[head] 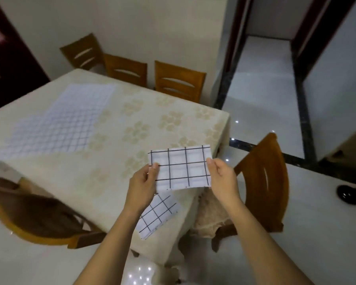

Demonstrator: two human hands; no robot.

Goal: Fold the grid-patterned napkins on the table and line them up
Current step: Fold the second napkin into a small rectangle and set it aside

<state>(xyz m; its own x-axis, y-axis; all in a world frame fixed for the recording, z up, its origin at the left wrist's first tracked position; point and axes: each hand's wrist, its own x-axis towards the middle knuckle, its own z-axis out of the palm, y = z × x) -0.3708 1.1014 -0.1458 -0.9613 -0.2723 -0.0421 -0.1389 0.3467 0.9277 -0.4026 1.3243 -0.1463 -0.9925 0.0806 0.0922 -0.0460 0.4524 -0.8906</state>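
Both hands hold one folded white napkin with a black grid [181,167] up in the air above the table's near right corner. My left hand [144,182] pinches its left edge and my right hand [222,177] pinches its right edge. Below it a second folded grid napkin [158,214] lies flat on the table near the corner, partly hidden by my left forearm. Farther left, several unfolded grid napkins [70,122] lie spread flat and overlapping on the table.
The table [115,161] has a cream cloth with a flower pattern. Wooden chairs stand at its far side [179,81], at its right [263,177] and at its near left [39,214]. Glossy tiled floor [265,99] stretches to the right.
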